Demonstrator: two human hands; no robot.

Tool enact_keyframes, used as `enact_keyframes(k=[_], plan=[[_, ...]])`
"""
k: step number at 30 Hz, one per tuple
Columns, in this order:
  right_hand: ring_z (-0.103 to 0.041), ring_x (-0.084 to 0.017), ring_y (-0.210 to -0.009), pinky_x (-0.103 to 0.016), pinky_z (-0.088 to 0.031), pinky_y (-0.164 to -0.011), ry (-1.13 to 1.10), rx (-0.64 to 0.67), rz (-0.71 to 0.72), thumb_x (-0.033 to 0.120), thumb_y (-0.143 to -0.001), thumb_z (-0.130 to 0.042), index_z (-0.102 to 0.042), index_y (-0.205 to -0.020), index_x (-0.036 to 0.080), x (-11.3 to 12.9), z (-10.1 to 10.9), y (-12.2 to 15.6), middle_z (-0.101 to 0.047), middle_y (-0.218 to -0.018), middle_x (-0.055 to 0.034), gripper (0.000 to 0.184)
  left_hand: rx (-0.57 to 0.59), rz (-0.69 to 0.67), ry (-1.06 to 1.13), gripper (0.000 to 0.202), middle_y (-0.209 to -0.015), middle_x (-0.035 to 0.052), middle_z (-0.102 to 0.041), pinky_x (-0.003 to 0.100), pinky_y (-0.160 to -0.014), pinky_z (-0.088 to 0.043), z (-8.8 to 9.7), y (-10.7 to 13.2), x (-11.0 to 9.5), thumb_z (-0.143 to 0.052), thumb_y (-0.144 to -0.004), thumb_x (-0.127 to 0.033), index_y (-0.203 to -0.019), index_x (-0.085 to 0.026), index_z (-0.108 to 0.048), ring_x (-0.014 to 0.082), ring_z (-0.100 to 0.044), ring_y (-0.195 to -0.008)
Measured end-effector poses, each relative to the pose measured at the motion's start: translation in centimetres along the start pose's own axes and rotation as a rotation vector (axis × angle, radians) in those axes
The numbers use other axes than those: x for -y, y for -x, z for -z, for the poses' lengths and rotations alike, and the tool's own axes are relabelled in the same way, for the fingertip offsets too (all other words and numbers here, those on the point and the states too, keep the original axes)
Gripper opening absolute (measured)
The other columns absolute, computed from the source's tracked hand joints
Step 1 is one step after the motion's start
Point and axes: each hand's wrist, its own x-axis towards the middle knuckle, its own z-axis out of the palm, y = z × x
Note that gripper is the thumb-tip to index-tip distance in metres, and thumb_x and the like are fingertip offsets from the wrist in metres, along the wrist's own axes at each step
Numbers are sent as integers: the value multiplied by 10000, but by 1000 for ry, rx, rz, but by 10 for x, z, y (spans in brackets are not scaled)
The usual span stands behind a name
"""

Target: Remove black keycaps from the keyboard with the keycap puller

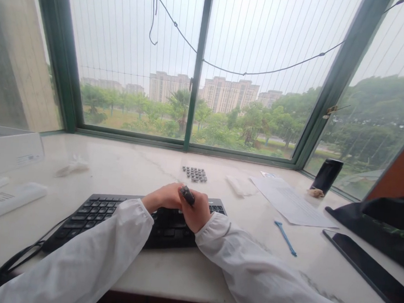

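Note:
A black keyboard (86, 217) lies on the white tabletop, tilted a little, with both hands over its middle and right part. My right hand (196, 213) is closed around a short dark-handled tool (187, 195); its working end is hidden under the hand. Close against it, my left hand (164, 197) reaches in from the left, its fingertips hidden behind the right hand, so what they hold cannot be told. Just beyond the hands, several loose keycaps (195, 174) sit in rows on the table.
To the right are a paper sheet (291, 202), a blue stick-like tool (285, 239), a phone (365, 265), a black can (327, 176) and a dark bag (386, 224). White boxes (7, 151) stand left. Cables (19, 254) hang over the front edge. Windows close off the back.

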Motion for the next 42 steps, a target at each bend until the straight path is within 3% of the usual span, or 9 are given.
enact_keyframes(k=[15, 24, 35, 42], plan=[[-512, -161, -527, -261, -375, -532, 8, -21, -1, 333, -876, -469, -590, -599, 199, 0, 0, -1, -576, -562, -3, 331, 20, -17, -2, 177, -683, 24, -626, 216, -567, -398, 1, -2, 0, -637, -624, -288, -672, -118, -637, 145, -509, -654], [-500, -139, -524, -241, -334, -520, 12, -51, -20, 357, -893, -465, -564, -581, 177, 1, -1, -2, -579, -573, -7, 374, 18, -79, 45, 153, -687, 0, -582, 211, -565, -379, 3, 0, -1, -618, -638, -268, -700, -129, -632, 137, -479, -674], [-533, -147, -551, -241, -377, -551, -8, -3, 29, 235, -856, -490, -608, -630, 176, -2, -1, 0, -611, -605, 4, 262, 74, -65, 47, 173, -590, -8, -511, 209, -536, -366, 5, 0, 2, -607, -623, -278, -589, -116, -560, 116, -434, -612], [-559, -157, -572, -246, -397, -573, 29, 33, 55, 204, -839, -492, -615, -652, 179, -2, 0, 1, -614, -612, -1, 225, 93, -78, 75, 155, -597, 4, -538, 222, -559, -387, 3, -3, 6, -611, -628, -254, -594, -109, -568, 117, -443, -604]])
